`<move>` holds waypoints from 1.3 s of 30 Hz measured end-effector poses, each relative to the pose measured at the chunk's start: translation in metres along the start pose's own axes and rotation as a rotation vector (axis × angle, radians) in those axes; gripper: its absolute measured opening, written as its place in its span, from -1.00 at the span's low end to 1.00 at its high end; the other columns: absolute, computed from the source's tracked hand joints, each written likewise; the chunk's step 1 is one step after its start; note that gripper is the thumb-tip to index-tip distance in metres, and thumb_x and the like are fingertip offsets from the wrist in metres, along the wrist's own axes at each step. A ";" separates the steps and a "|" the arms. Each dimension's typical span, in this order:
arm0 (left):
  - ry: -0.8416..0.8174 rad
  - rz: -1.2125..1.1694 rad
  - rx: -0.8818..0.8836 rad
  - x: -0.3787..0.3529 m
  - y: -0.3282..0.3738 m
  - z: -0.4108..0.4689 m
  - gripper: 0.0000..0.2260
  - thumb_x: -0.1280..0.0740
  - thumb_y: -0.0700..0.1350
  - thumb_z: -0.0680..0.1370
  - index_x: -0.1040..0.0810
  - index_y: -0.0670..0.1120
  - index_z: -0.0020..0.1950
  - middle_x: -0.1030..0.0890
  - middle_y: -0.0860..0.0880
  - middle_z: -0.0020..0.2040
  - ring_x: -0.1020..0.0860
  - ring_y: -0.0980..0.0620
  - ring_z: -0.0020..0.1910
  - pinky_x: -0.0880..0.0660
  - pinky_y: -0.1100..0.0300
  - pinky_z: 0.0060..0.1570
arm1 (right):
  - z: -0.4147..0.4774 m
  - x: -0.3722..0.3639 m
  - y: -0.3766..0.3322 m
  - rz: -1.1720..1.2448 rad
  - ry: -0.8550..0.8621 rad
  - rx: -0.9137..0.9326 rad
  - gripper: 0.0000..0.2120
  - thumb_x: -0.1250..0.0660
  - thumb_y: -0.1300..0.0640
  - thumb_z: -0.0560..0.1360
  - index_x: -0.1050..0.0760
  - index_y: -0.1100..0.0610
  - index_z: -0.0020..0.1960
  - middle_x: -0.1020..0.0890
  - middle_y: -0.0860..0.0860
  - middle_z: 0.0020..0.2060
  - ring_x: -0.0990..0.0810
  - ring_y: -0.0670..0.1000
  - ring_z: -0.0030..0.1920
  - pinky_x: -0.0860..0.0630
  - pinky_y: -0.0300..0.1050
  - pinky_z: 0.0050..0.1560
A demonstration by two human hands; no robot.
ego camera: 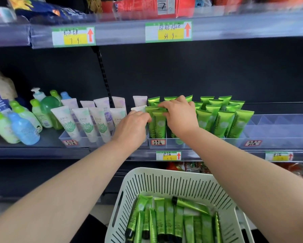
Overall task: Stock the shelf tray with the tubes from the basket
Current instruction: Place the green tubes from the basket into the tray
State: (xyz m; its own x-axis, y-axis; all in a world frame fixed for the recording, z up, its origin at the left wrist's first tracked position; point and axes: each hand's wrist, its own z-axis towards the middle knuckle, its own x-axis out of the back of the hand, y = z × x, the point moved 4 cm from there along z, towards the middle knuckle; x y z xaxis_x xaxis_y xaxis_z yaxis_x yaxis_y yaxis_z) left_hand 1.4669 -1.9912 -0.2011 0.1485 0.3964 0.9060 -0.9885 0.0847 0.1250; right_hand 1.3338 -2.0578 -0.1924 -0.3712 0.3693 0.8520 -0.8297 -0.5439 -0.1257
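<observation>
Your right grip is closed in a pinch: thumb and fingertips clamp the crimped top edge of a green tube. That tube stands upright, cap down, in the front left compartment of the shelf tray, so it hangs directly beneath your right fingertips, with your palm off to its right. A second green tube stands touching it on the left in the same compartment.

Your left grip has its fingers curled, and the tips meet the upper left edge of that pair of tubes. The back of the hand hides the fingertips, so you cannot tell whether it pinches a tube or only presses against it.

To the right of your hands, the tray's other compartments hold rows of standing green tubes, all upright and close together. A small red-bordered label sits on the tray's front wall, just under the held tube.

Below the tray and nearer to you is the white slotted basket, well apart from both hands. More green tubes lie inside it, mostly side by side with their black caps towards you.

Left of the tray, a neighbouring tray holds white tubes; beyond them stand green and blue bottles.
</observation>
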 end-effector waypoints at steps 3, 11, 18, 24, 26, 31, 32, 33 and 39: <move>-0.022 0.007 0.013 -0.003 0.005 -0.003 -0.65 -0.22 -0.34 0.55 -0.53 -0.01 0.23 -0.56 0.02 0.18 -0.42 0.01 0.22 -0.38 0.14 -0.04 | -0.017 0.008 0.007 0.007 0.112 0.017 -0.71 -0.33 0.21 0.50 -0.57 -0.01 0.19 -0.64 -0.02 -0.01 -0.46 0.14 0.10 -0.31 0.03 -0.05; -0.124 -0.013 -0.035 -0.030 0.042 -0.020 -0.65 -0.25 -0.33 0.54 -0.51 -0.04 0.27 -0.54 -0.01 0.22 -0.44 -0.03 0.21 -0.49 0.04 0.08 | -0.094 0.007 0.052 -0.093 0.088 -0.046 -0.74 -0.42 0.20 0.43 -0.59 0.01 0.10 -0.62 -0.02 -0.09 -0.51 0.12 -0.04 -0.37 0.00 -0.13; -0.365 0.093 0.105 -0.062 0.071 -0.032 -0.51 -0.25 -0.12 0.60 -0.19 0.01 0.51 -0.33 -0.09 0.38 -0.31 -0.15 0.30 -0.42 -0.01 0.13 | -0.138 0.001 0.102 -0.188 -0.212 -0.230 -0.54 -0.17 -0.07 0.59 -0.25 0.02 0.45 -0.38 0.00 0.35 -0.34 0.09 0.33 -0.31 0.06 0.22; -0.450 0.111 0.182 -0.080 0.080 -0.034 -0.39 -0.25 -0.01 0.61 0.00 0.03 0.56 -0.18 -0.14 0.46 -0.21 -0.20 0.37 -0.38 -0.03 0.24 | -0.152 -0.011 0.118 -0.169 -0.321 -0.283 -0.40 -0.07 -0.13 0.61 0.03 0.04 0.56 -0.16 0.03 0.49 -0.13 0.06 0.48 -0.17 0.05 0.40; -0.458 0.123 0.193 -0.085 0.082 -0.034 -0.38 -0.24 0.02 0.61 0.03 0.04 0.57 -0.15 -0.14 0.47 -0.18 -0.21 0.39 -0.35 -0.03 0.26 | -0.154 -0.014 0.121 -0.164 -0.329 -0.285 -0.38 -0.06 -0.13 0.61 0.08 0.05 0.56 -0.12 0.03 0.51 -0.07 0.05 0.51 -0.12 0.05 0.44; -0.472 0.197 0.178 -0.090 0.089 -0.031 -0.38 -0.15 0.15 0.62 0.08 0.05 0.58 -0.14 -0.15 0.46 -0.17 -0.26 0.37 -0.33 -0.05 0.27 | -0.155 -0.019 0.129 -0.153 -0.338 -0.305 -0.37 0.01 -0.15 0.63 0.18 0.06 0.57 0.03 0.02 0.55 0.11 0.04 0.55 0.03 0.06 0.51; -0.470 0.208 0.174 -0.090 0.090 -0.030 -0.38 -0.14 0.15 0.62 0.08 0.05 0.58 -0.15 -0.15 0.46 -0.18 -0.27 0.36 -0.33 -0.05 0.27 | -0.155 -0.020 0.130 -0.152 -0.345 -0.305 -0.37 0.02 -0.15 0.63 0.18 0.06 0.57 0.04 0.01 0.55 0.12 0.04 0.55 0.04 0.06 0.51; -0.468 0.213 0.176 -0.090 0.091 -0.029 -0.39 -0.13 0.15 0.63 0.08 0.05 0.58 -0.14 -0.15 0.47 -0.19 -0.27 0.35 -0.33 -0.05 0.26 | -0.155 -0.021 0.131 -0.151 -0.352 -0.304 -0.37 0.03 -0.16 0.63 0.18 0.07 0.57 0.04 0.01 0.55 0.13 0.04 0.55 0.05 0.06 0.51; -0.470 0.194 0.213 -0.095 0.093 -0.021 -0.37 -0.15 0.14 0.63 0.09 0.04 0.59 -0.04 -0.14 0.52 -0.11 -0.31 0.43 -0.37 -0.07 0.26 | -0.149 -0.025 0.132 -0.126 -0.353 -0.317 -0.35 0.02 -0.18 0.62 0.16 0.07 0.57 0.04 0.02 0.55 0.14 0.05 0.54 0.08 0.05 0.51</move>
State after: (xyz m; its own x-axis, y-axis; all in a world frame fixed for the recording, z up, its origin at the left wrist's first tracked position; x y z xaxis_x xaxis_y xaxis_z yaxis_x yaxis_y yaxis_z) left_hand 1.3616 -2.0021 -0.2842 -0.0167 -0.0691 0.9975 -0.9874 -0.1556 -0.0273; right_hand 1.1714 -2.0264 -0.3056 -0.1409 0.1102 0.9839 -0.9655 -0.2353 -0.1120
